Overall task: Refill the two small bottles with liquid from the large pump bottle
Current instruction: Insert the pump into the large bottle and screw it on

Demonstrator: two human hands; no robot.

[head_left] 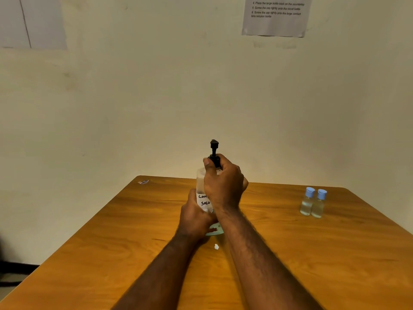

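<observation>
**Head view: pump collar gripped, small bottles capped**

Head view shows both hands clamped on the large pump bottle [202, 186], which stands upright on the bench [290, 253]. The left hand [194, 217] wraps its labelled body low down; the right hand [223, 182] closes round the black collar below the pump head [214, 145], as if to unscrew it or tighten it; which one cannot be told. Well off to the right of the hands, the two small bottles [312, 203] stand side by side, touching or nearly so, blue caps on, each holding clear liquid. Whether they are already refilled is unclear; I judge pouring either not begun or finished.
</observation>
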